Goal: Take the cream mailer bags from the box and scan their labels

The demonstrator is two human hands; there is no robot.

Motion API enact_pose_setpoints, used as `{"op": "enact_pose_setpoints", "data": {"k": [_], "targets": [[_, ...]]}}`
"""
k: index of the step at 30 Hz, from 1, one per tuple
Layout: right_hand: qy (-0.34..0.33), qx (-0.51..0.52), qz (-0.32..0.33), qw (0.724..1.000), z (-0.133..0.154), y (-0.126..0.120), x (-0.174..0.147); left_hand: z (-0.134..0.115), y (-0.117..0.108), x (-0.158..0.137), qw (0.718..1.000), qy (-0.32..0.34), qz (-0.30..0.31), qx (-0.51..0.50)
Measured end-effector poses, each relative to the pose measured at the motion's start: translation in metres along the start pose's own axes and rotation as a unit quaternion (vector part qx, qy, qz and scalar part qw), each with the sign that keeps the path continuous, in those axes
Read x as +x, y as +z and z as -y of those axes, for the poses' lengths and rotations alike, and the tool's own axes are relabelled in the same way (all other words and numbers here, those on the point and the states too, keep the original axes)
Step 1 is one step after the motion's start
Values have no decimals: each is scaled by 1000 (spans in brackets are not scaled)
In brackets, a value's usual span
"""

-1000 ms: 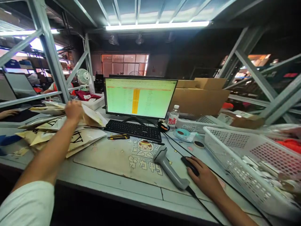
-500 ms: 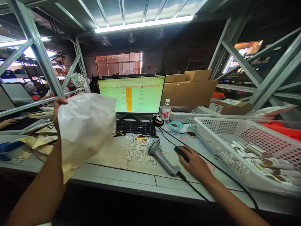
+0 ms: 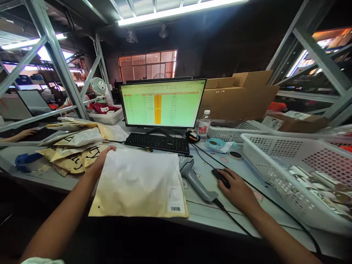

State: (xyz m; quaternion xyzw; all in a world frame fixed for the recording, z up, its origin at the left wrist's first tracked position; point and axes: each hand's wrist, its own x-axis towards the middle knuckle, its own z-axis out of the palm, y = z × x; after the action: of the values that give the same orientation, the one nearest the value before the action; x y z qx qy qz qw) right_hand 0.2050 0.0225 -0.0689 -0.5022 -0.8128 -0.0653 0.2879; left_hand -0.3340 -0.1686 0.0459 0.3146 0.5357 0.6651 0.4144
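L hand [image 3: 100, 161] on bag [image 3: 137, 183], barcode label [image 3: 175, 200] prob. unreadable.

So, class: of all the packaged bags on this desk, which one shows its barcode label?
The flat bag under the left hand; the piled bags show only black lettering.

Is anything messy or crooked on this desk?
Yes. The yellow bags lie in a sloppy, overlapping heap by the left hand, and the white bag under that hand hangs over the desk's front edge.
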Motion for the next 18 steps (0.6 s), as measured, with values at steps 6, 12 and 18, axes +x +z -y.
{"op": "enact_pose_setpoints", "data": {"k": [6, 12, 18], "targets": [[7, 5, 16, 1000, 8, -5, -2, -1, -40, 11, 988, -35, -101, 114], [11, 12, 31, 999, 19, -11, -2, -9, -26, -24, 935, 158, -241, 204], [14, 8, 45, 999, 24, -16, -4, 2, 92, -185, 919, 144, 365, 51]]}}
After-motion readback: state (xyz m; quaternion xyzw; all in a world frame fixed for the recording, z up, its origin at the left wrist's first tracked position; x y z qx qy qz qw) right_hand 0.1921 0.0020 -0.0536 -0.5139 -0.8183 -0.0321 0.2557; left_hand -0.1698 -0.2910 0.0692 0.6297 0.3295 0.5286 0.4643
